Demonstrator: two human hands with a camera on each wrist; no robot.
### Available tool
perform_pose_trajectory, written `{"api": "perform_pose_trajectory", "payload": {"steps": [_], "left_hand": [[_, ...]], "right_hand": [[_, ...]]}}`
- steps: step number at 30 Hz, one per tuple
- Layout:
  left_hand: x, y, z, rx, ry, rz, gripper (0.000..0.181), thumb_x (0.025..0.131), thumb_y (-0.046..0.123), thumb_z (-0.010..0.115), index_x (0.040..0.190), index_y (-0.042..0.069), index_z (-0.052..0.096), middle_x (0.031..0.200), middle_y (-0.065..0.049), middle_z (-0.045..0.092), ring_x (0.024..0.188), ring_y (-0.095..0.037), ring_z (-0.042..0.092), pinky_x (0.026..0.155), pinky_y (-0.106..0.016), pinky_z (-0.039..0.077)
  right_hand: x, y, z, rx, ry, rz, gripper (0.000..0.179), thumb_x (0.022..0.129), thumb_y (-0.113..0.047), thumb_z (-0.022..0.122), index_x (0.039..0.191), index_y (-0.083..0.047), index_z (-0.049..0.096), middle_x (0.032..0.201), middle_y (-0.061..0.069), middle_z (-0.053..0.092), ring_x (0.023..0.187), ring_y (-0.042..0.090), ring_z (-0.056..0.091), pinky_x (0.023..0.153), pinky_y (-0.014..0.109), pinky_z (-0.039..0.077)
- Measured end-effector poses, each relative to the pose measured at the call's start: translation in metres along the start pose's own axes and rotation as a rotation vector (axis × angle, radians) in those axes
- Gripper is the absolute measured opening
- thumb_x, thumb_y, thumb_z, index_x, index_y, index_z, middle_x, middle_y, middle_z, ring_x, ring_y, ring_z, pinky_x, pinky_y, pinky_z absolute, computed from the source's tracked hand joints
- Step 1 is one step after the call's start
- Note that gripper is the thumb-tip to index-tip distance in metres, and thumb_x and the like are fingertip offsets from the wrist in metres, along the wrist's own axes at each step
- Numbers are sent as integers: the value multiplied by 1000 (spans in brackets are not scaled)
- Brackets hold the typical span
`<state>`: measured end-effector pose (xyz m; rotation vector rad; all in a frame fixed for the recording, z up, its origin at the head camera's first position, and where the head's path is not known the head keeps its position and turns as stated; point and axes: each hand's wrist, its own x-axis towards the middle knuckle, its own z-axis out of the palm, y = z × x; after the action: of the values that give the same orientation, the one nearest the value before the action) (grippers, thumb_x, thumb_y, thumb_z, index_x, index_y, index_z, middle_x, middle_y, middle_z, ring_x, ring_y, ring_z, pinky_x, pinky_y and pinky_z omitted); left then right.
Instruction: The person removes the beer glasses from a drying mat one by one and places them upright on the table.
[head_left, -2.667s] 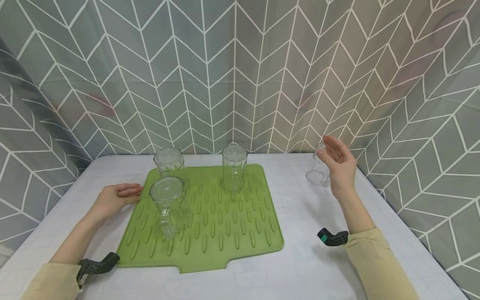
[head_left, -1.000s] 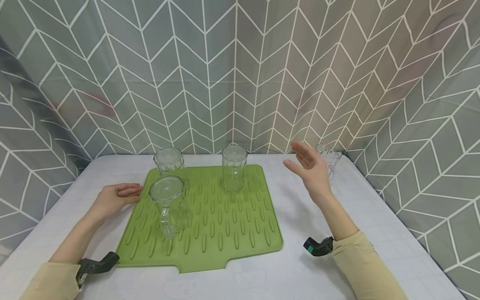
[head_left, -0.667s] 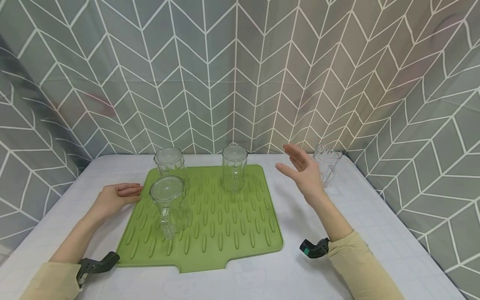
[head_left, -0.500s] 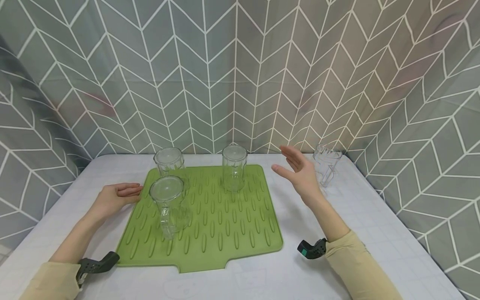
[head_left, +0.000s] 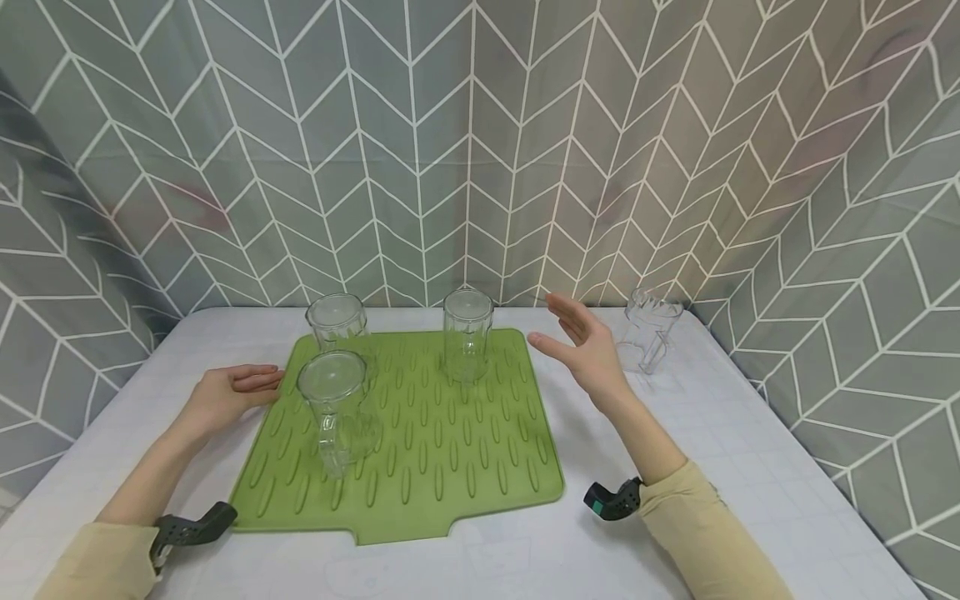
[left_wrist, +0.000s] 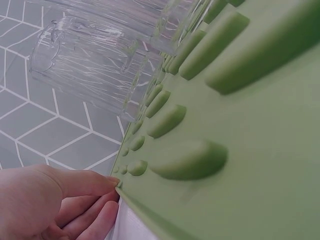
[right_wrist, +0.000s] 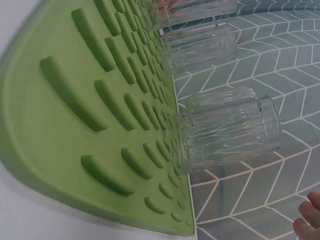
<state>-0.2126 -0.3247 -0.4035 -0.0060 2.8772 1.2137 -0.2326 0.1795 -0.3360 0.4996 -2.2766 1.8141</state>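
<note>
My left hand (head_left: 228,398) is at the left edge of a green drying mat (head_left: 420,508). In the left wrist view, its thumb lies on the mat's edge with the fingers below, pinching it. Three clear glass mugs stand on the mat: a front left mug (head_left: 339,408), a back left mug (head_left: 336,323) and a back right mug (head_left: 468,340). Just off the mat's right edge, my right hand (head_left: 585,354) hovers with thumb and fingers spread, holding nothing. Behind it to the right, another glass mug (head_left: 651,329) stands on the table.
A white cloth (head_left: 540,550) covers the table. A grey curtain (head_left: 450,167) with white zigzag lines hangs behind the table and along both sides. Each wrist wears a black camera mount (head_left: 615,500).
My right hand has drawn away from the mug on the right and moved left toward the mat. That mug has turned, its wide end now uppermost. The left hand keeps its place.
</note>
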Motion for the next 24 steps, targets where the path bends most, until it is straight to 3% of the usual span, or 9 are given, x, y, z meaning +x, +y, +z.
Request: {"api": "perform_pose_trajectory", "payload": {"steps": [16, 24], "left_hand": [[2, -2, 1, -4, 2, 4, 60, 95, 29, 69, 140, -6, 51, 133, -24, 59, 142, -55, 28, 110, -73, 26], [0, -1, 0, -7, -3, 2, 62, 95, 31, 69, 140, -6, 51, 133, -25, 59, 141, -55, 29, 110, -72, 26]], "right_hand": [[10, -3, 27, 24, -42, 29, 70, 89, -14, 77, 150, -9, 43, 154, 10, 45, 145, 21, 39, 123, 30, 27], [15, -3, 39, 23, -69, 38, 71, 89, -18, 77, 150, -11, 42, 154, 5, 45, 146, 20, 38, 123, 32, 28]]}}
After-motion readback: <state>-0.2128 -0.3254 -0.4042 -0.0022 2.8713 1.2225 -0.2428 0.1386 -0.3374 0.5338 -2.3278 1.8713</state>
